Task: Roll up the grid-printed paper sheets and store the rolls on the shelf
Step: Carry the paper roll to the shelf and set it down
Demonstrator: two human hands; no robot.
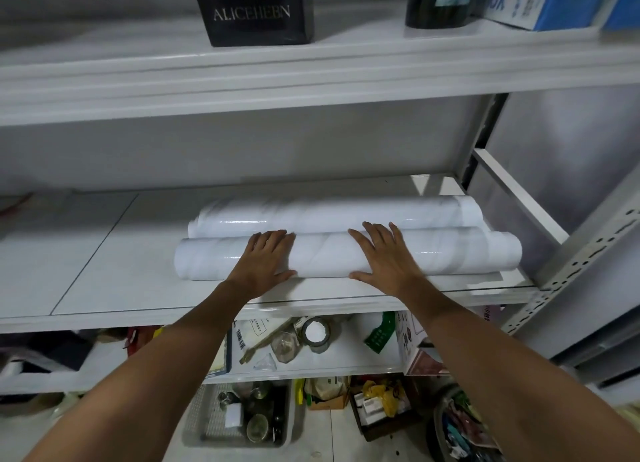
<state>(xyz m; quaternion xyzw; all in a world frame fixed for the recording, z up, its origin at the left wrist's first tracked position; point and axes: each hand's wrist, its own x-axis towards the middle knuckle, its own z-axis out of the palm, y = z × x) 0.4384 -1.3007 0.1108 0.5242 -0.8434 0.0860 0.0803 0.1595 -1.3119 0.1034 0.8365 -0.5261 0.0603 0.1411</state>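
Pressing our left hand [265, 258] and right hand [385, 259] flat, fingers straight and clasping nothing, on the front roll [322, 257], which lay on the middle shelf [104, 254] against the back roll [332, 216], we judged storing nearly done, needing only a gentle push inward before release.

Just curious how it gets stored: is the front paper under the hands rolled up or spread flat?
Rolled up: the front roll lies as a tube on the shelf, left hand and right hand flat on it.
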